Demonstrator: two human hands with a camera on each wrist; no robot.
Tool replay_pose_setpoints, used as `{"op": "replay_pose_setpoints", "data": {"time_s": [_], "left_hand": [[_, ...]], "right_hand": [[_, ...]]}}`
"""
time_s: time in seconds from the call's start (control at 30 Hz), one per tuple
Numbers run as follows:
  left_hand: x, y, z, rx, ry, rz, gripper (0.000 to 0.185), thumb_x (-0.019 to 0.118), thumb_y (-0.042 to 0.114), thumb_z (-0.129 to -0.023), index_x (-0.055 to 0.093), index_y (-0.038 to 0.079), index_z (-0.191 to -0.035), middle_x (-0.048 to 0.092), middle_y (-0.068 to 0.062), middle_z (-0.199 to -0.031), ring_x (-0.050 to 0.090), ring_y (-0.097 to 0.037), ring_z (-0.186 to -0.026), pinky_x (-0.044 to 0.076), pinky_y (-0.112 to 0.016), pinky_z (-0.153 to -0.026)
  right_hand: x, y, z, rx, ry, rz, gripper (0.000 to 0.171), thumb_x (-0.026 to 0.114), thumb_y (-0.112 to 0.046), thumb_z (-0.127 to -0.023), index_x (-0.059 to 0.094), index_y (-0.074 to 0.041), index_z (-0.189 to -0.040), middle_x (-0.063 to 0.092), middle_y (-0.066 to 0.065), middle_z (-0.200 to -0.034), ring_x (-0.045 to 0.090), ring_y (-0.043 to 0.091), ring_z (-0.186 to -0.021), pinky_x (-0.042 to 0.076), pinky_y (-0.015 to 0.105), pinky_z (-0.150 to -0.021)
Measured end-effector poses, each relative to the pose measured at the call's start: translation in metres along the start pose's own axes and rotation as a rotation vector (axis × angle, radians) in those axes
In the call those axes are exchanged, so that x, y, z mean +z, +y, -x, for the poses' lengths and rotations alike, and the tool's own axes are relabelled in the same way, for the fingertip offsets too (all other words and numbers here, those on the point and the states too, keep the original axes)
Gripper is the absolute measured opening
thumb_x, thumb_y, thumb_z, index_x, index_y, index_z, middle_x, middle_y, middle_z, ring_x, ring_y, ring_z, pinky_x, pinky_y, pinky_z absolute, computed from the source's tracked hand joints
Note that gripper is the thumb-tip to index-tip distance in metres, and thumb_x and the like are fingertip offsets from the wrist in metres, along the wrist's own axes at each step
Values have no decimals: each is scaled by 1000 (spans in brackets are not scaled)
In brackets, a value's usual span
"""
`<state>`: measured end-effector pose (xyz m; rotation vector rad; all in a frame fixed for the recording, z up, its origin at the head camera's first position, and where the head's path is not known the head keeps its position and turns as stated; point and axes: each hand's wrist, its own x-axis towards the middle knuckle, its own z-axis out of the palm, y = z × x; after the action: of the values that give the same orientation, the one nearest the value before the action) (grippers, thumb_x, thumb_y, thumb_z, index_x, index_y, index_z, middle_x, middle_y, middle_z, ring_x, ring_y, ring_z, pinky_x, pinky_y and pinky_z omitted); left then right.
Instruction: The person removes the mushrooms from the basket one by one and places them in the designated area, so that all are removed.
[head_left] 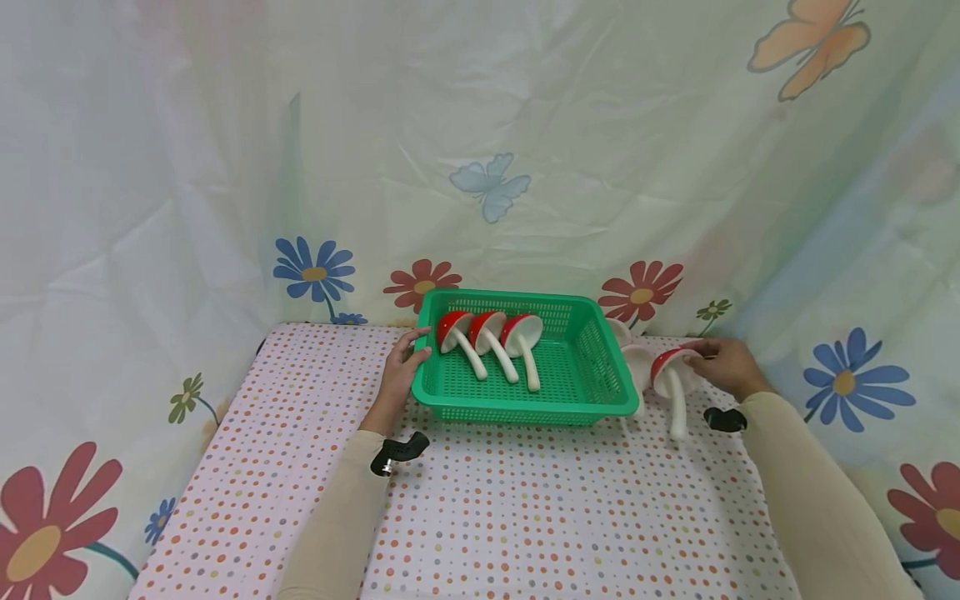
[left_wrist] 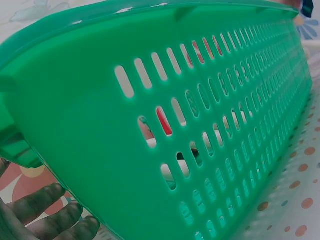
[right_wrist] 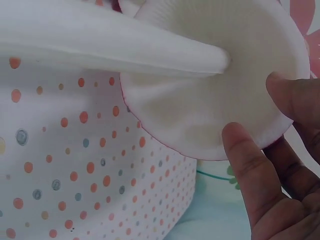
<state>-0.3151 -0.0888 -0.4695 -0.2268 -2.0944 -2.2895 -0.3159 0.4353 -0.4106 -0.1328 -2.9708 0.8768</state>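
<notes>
My right hand (head_left: 723, 365) pinches the rim of a red-capped, white-stemmed plastic toy mushroom (head_left: 672, 379), fingertips (right_wrist: 240, 150) curled against the pale underside of its cap (right_wrist: 210, 90). The mushroom sits on the polka-dot tablecloth (head_left: 487, 517) just right of the green slotted plastic basket (head_left: 570, 400), its cap tipped toward the back and its stem running along a long axis that points down toward me and the table's near edge. Two more white mushroom pieces (head_left: 636, 360) lie between it and the basket's right wall. My left hand (head_left: 403, 367) rests with relaxed fingers against the basket's left rim, thumb over the top edge; from the left wrist view my fingers (left_wrist: 55, 210) lie low beside the slotted wall (left_wrist: 165, 135). Inside the basket three like mushrooms (head_left: 491, 337) lean in a row along the back left, stems pointing toward me, leaving the right half of the basket floor bare. The cloth in front of the basket lies open, and a flowered curtain (head_left: 480, 167) closes the back.
</notes>
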Motion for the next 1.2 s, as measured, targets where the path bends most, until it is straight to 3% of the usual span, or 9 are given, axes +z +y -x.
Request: {"op": "replay_pose_setpoints", "data": {"time_s": [0.3, 0.53, 0.73, 1.0, 1.2], "left_hand": [[-3, -25, -14, 15, 20, 7, 43, 53, 17, -102, 49, 13, -145, 32, -11, -159, 33, -36, -145, 31, -56, -115], [-2, -27, -15, 18, 36, -8, 41, 54, 18, -102, 51, 16, -143, 36, -8, -157, 36, -34, -144, 34, -55, -113], [-2, -27, -15, 4, 51, -7, 41, 55, 18, -101, 53, 18, -142, 43, -10, -151, 44, -34, -137, 37, -55, -110], [-2, -25, -16, 16, 43, -6, 40, 53, 17, -102, 52, 16, -142, 34, -4, -158, 39, -33, -142, 36, -55, -112], [-2, -26, -16, 19, 43, -6, 41, 53, 16, -102, 52, 14, -142, 34, -6, -158, 38, -33, -142, 35, -55, -112]], "right_hand": [[7, 2, 2, 23, 13, 6, 40, 58, -22, -97, 60, 7, -125, 60, 32, -120, 59, 36, -97, 53, 30, -69], [14, 1, 4, 49, 62, 5, 36, 58, -20, -97, 63, 5, -122, 60, 30, -118, 58, 34, -94, 50, 28, -67], [23, 0, 6, 82, 102, -20, 35, 58, -18, -98, 63, 6, -122, 59, 32, -120, 59, 37, -96, 56, 42, -75], [35, 6, 3, 198, 91, -44, 39, 53, -23, -101, 57, 3, -129, 53, 30, -129, 55, 41, -105, 53, 52, -87], [36, 7, 2, 173, 95, -44, 38, 53, -20, -100, 57, 5, -129, 53, 31, -126, 55, 41, -104, 53, 50, -84]]}}
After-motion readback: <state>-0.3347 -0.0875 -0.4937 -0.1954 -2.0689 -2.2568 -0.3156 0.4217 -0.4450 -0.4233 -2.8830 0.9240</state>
